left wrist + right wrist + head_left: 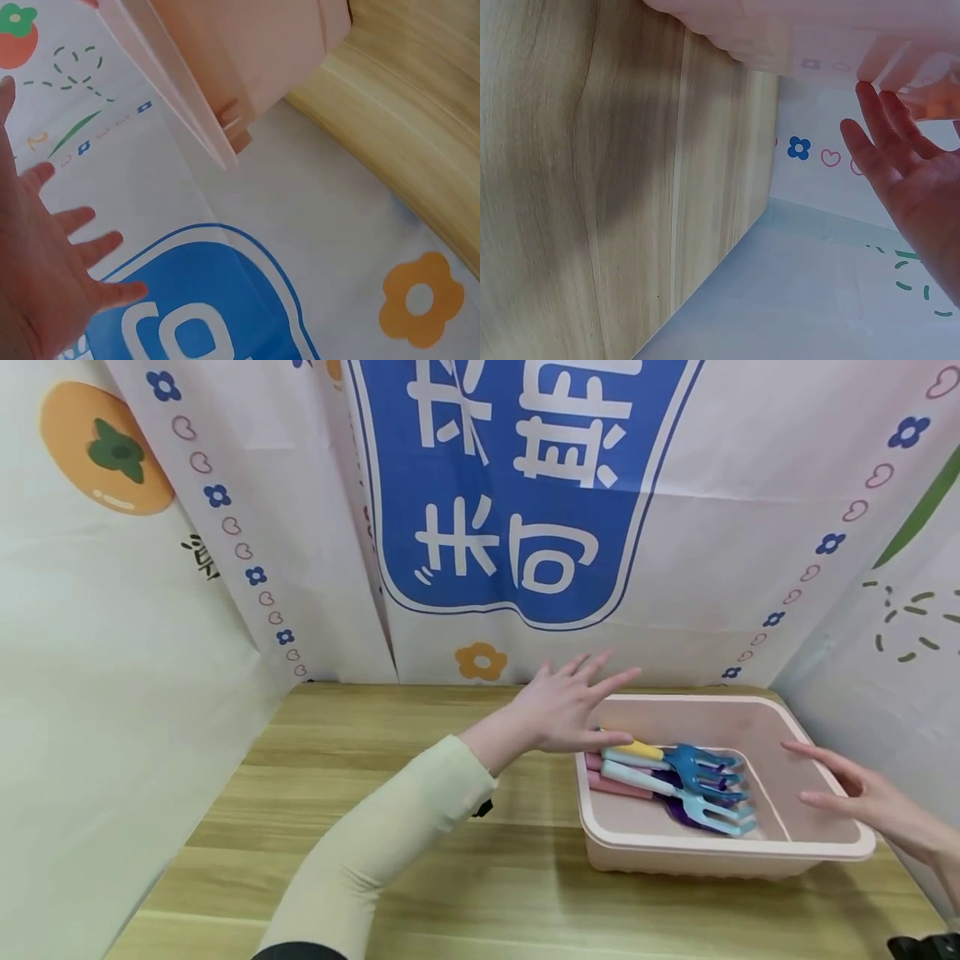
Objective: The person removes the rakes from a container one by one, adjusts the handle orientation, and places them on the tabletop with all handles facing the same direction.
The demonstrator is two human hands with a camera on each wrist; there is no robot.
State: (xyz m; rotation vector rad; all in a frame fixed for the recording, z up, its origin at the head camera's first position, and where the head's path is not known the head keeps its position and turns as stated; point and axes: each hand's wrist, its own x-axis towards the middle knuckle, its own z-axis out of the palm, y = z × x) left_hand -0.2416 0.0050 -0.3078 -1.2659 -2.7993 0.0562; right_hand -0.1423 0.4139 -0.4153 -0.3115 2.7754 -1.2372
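Place: screened booth [420, 652], room type remaining unclear
Printed sheets [720, 552]: are walling 3 sides
Wood-grain tabletop [525, 860]: is lying between

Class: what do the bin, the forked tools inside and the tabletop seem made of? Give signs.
Bin: probably moulded plastic, smooth and softly shiny, with a rounded lip.
Forked tools: likely plastic, possibly painted metal; the coloured heads show glossy highlights.
Tabletop: wood or wood-look laminate, low sheen; grain streaks fit both.
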